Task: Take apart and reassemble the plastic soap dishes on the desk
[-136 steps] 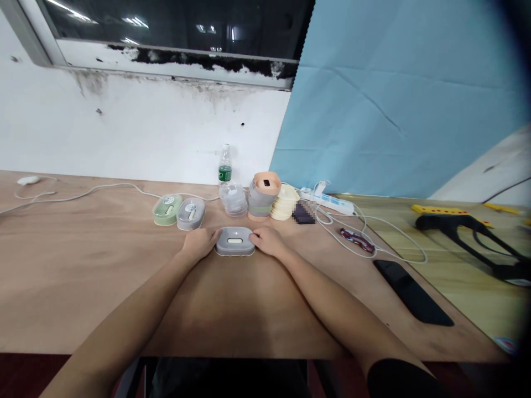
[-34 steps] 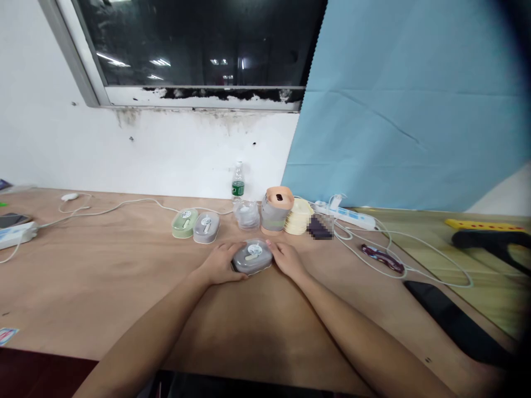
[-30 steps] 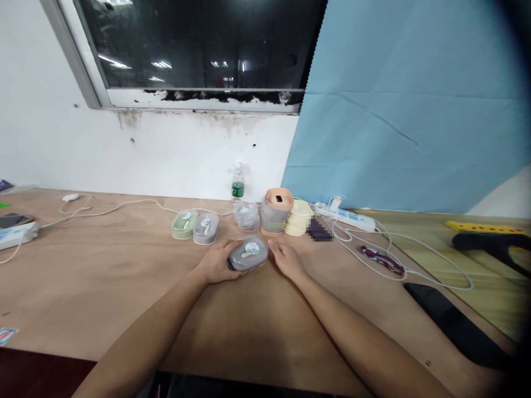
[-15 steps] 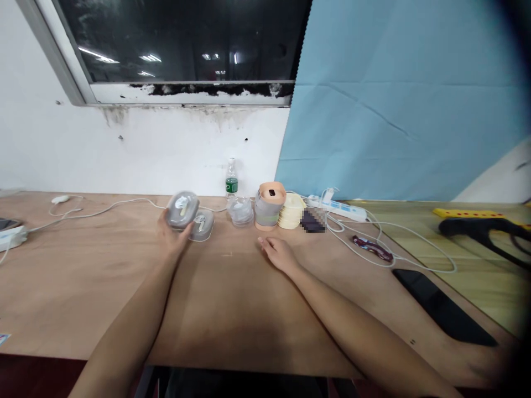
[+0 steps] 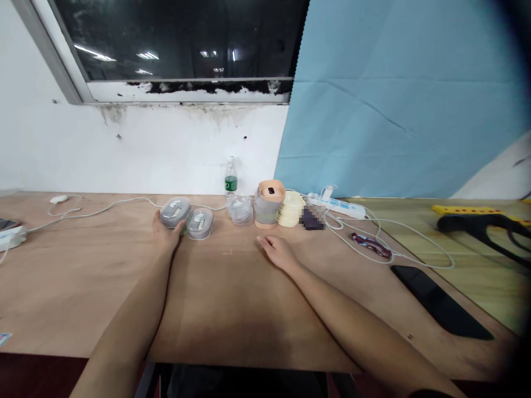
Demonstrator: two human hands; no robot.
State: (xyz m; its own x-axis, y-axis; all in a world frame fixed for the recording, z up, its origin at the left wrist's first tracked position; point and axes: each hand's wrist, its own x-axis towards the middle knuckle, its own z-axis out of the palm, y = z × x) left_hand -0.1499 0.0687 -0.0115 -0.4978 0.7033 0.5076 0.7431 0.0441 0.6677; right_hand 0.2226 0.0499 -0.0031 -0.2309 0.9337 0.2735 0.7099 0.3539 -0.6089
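Note:
My left hand (image 5: pixel 166 229) is closed around the near side of a grey lidded container (image 5: pixel 175 213), fingers at its left and thumb at its right. The container is at table level, a pale label on its lid. Just right of it stands a matching grey lidded container (image 5: pixel 200 224). My right hand (image 5: pixel 277 251) rests on the table with its fingers loosely extended and nothing in them. Beyond it are a stack of clear plastic containers (image 5: pixel 239 210), a stack of peach, grey and green containers (image 5: pixel 267 207) and a stack of pale yellow containers (image 5: pixel 290 211).
A green-labelled bottle (image 5: pixel 230 179) stands by the wall. On the right lie a white power strip (image 5: pixel 344 208) with looping cables, a dark red object (image 5: pixel 371 245) and a black phone-like slab (image 5: pixel 440 301). Another power strip (image 5: pixel 12 237) is at far left.
My left hand has moved slightly left and lowered the grey container to table level, so a gap shows between it and its twin. My right hand stays in place.

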